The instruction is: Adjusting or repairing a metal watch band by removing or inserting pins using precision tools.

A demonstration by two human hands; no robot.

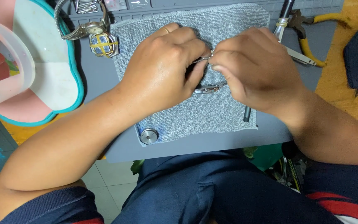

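Both my hands meet over a grey cloth [195,116] spread on a grey work mat [104,79]. My left hand [162,70] and my right hand [255,68] pinch a small silver metal part [206,59] between their fingertips. A silver watch-band piece [209,88] hangs or lies just below, between the two hands. My left hand wears a ring. A dark thin tool [247,114] pokes out from under my right hand.
A round silver watch case back [149,135] lies at the cloth's near left corner. A wristwatch with metal band [83,29] and a watch case wrapped in yellow bands [103,44] sit at the far left. Yellow-handled pliers [307,37] lie at the right.
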